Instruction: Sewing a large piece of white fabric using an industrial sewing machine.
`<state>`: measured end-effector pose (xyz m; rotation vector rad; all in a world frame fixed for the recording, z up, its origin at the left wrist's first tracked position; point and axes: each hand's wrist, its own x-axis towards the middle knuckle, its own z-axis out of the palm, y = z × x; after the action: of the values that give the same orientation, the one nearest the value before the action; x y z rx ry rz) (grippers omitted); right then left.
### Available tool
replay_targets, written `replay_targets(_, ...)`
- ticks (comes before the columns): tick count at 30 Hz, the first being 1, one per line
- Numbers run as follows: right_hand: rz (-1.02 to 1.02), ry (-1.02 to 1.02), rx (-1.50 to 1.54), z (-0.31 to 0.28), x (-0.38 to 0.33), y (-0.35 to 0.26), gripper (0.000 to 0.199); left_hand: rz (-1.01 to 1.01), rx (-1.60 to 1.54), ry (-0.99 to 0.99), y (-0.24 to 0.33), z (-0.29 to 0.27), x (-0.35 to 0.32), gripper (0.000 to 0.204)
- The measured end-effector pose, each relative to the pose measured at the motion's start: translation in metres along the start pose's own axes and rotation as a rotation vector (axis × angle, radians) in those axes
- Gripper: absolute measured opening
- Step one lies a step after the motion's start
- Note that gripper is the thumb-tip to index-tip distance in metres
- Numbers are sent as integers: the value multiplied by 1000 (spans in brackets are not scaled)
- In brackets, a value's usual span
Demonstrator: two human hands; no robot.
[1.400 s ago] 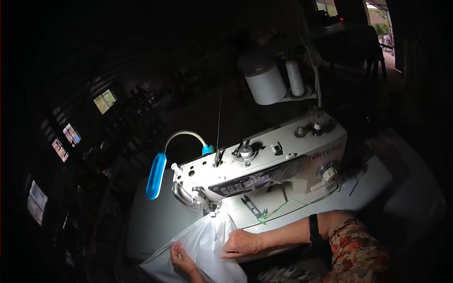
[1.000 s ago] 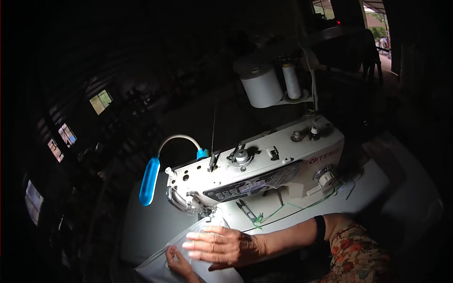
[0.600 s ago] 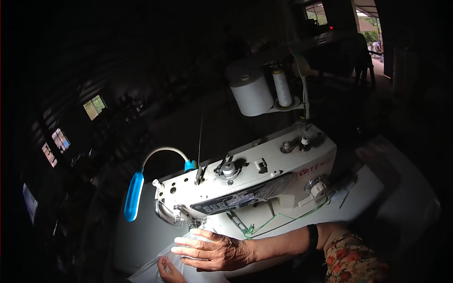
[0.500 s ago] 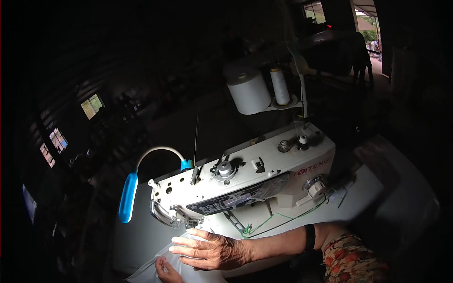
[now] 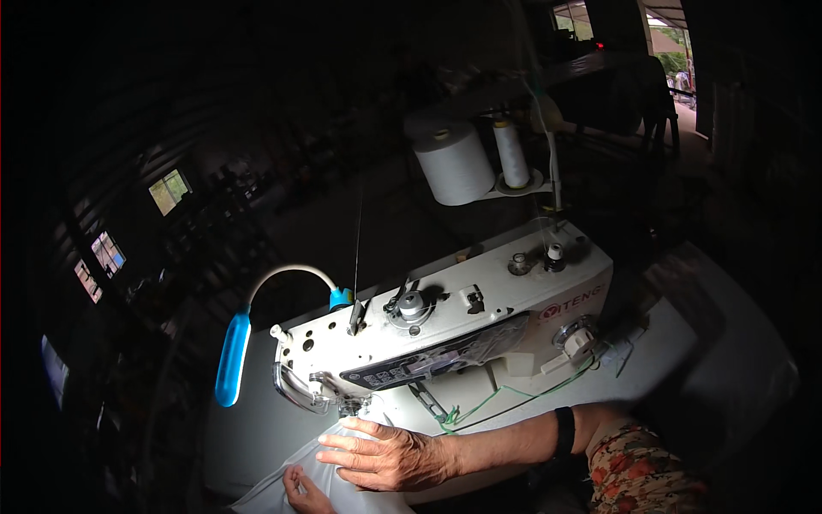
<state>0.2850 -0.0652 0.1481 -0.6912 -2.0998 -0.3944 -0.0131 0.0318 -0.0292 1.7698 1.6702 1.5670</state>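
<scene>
A white sewing machine [image 5: 505,287] stands in front of me, with a piece of white fabric [image 5: 278,484] running from under its needle end toward my lap. My right hand [image 5: 390,456] lies on the fabric close to the presser foot [image 5: 349,408], its fingers stretched out and slightly apart. Lower and to the left, my left hand [image 5: 306,491] has its fingers curled together at the fabric. The cloth between those fingers is partly hidden. A blue lamp [image 5: 231,360] on a bent neck lights the needle area.
A large white thread cone [image 5: 454,167] and a slimmer thread spool [image 5: 511,158] stand on a holder behind the machine. Green cord [image 5: 501,391] lies on the pale sewing table [image 5: 711,343]. The room beyond is dark, with small windows at left and a doorway [image 5: 672,64] at far right.
My right hand has shifted slightly to the right across the fabric. My left hand keeps nearly the same place. The whole view has moved a little.
</scene>
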Motion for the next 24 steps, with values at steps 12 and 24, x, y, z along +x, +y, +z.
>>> replay_targets(12,0,93,84,-37,17,-6,14,19,13,26,4,-26,-2,29)
replay_targets(24,-47,238,104,-46,27,-11,6,-36,62,21,50,-23,-8,21)
